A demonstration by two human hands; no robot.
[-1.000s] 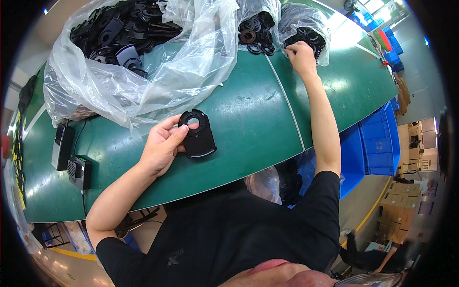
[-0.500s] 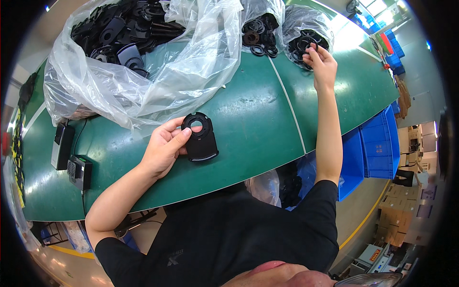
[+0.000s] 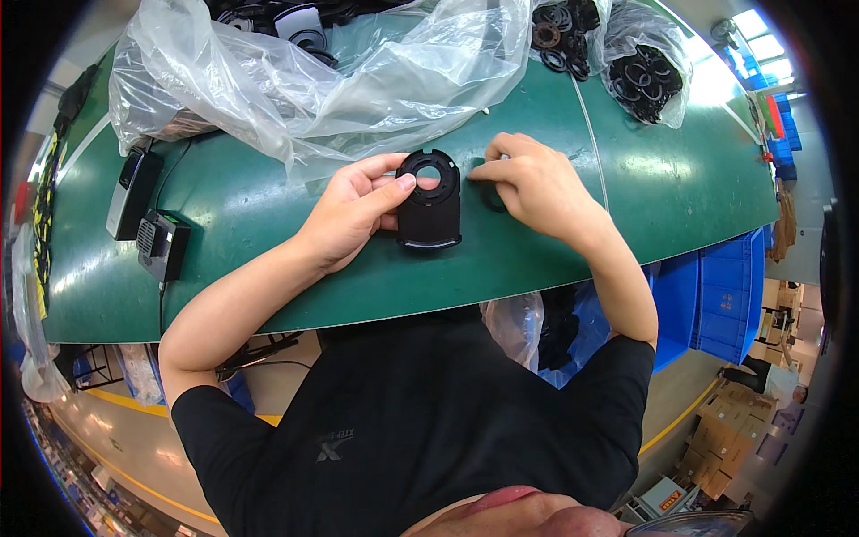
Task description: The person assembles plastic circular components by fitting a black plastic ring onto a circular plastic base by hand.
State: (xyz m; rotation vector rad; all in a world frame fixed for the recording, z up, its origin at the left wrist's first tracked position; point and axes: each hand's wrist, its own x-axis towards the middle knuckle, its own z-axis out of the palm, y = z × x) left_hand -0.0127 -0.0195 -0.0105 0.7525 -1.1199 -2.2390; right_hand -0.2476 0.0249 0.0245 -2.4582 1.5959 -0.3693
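Note:
My left hand (image 3: 358,208) grips a flat black plastic plate (image 3: 429,220) by its upper left edge, thumb on top. The plate has a round hole at its rounded far end and a raised lip along its near end. Just to the right, my right hand (image 3: 530,183) is closed with the fingers bent, a small gap from the plate. Part of a thin black ring (image 3: 491,199) shows under its fingers; the rest is hidden. Black rings of this sort fill a clear plastic bag (image 3: 676,85) at the far right.
A large clear bag (image 3: 268,112) of black parts covers the far left of the green table (image 3: 376,295). Another bag of rings (image 3: 559,40) stands beyond. Two black devices (image 3: 164,246) (image 3: 134,195) with cables sit at left. Blue bins (image 3: 725,295) stand right, below the table edge.
My right hand has come from the ring bag back toward the plate, carrying a black ring. The left hand still holds the plate, now farther right and up in the picture; the view has shifted.

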